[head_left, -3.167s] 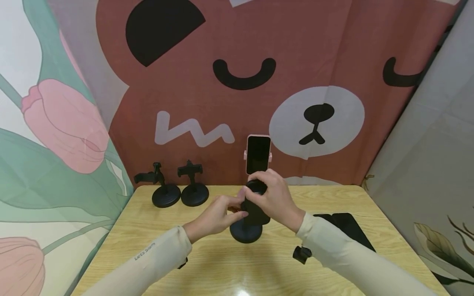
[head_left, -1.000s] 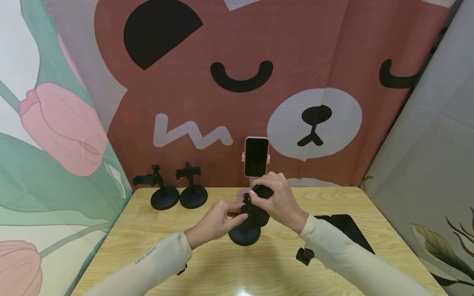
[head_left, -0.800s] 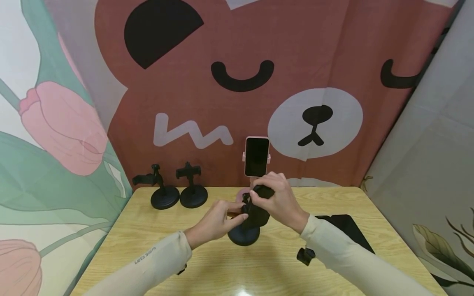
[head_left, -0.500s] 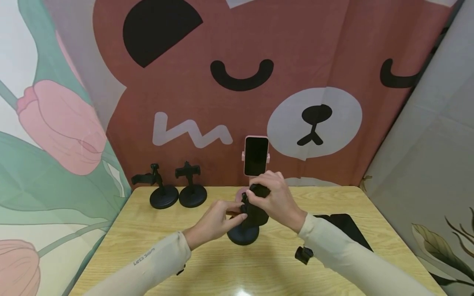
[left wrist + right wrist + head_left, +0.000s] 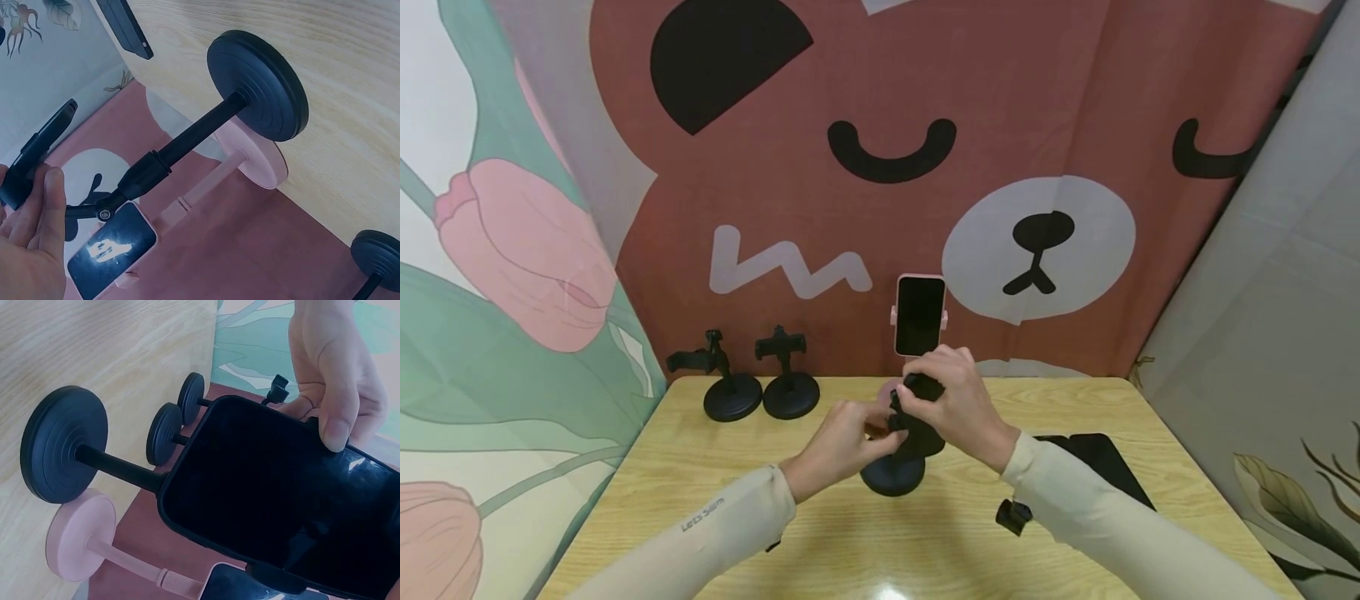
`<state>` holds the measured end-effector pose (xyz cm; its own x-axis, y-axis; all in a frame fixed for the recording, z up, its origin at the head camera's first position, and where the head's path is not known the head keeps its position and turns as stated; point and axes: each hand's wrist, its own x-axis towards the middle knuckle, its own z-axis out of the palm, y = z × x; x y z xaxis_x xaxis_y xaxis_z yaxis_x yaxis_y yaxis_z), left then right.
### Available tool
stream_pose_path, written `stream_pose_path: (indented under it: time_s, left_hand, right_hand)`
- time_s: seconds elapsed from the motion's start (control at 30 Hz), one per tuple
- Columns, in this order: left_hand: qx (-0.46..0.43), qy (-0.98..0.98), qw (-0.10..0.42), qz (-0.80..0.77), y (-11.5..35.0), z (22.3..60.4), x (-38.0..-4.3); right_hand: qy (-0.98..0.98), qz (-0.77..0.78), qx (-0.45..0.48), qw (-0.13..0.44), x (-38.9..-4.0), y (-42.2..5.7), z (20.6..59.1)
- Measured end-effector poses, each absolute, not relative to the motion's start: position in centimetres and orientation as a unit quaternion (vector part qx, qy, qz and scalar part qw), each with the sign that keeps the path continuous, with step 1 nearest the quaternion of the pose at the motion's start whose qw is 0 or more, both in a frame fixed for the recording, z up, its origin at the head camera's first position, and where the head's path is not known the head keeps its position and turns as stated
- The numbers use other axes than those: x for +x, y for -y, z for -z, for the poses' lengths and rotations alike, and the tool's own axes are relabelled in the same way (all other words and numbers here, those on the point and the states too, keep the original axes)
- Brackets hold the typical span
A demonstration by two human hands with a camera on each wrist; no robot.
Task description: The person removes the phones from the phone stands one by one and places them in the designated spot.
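Observation:
A black phone (image 5: 250, 475) sits in the holder of a black phone stand, whose round base (image 5: 892, 479) rests on the table. My right hand (image 5: 955, 400) grips the phone's upper end between thumb and curled fingers. On the phone's left side, my left hand (image 5: 850, 442) pinches the holder's clamp (image 5: 897, 417). In the right wrist view, the left thumb lies on the phone's front edge beside a small clamp tip (image 5: 313, 422). The stand's pole and hinge joint (image 5: 105, 214) show in the left wrist view. The left fingertips are partly hidden behind the phone.
Behind stands a pink phone stand (image 5: 84, 537) with an upright phone (image 5: 921, 315). Two black stands with empty holders, the left one (image 5: 732, 398) and its neighbour (image 5: 792, 396), are at the back left. Flat black phone-like slabs (image 5: 1108, 462) lie right, partly under the right sleeve.
Since the earliest frame the phone has turned, and the clamp now shows on its left. My left hand has slid down from near the right fingertips, and its fingers have lately curled more.

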<state>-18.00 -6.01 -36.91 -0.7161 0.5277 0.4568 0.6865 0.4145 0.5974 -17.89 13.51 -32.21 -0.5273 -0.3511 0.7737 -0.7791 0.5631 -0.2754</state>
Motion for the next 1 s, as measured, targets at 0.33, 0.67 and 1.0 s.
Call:
stream_pose_path:
  time_s: [0.33,0.67,1.0]
  left_hand:
    - [-0.368,0.832,0.081,0.406,6.2,36.5,-17.6]
    - [-0.369,0.819,0.079,0.432,6.2,36.9,-17.3]
    - [-0.365,0.816,0.074,0.442,6.2,37.2,-17.2]
  right_hand:
    - [0.811,-0.29,0.356,0.362,-18.3,-13.3,32.2]
    - [0.797,-0.307,0.372,0.364,-18.7,-13.8,32.6]
    - [0.782,-0.331,0.393,0.353,-18.9,-14.6,32.8]
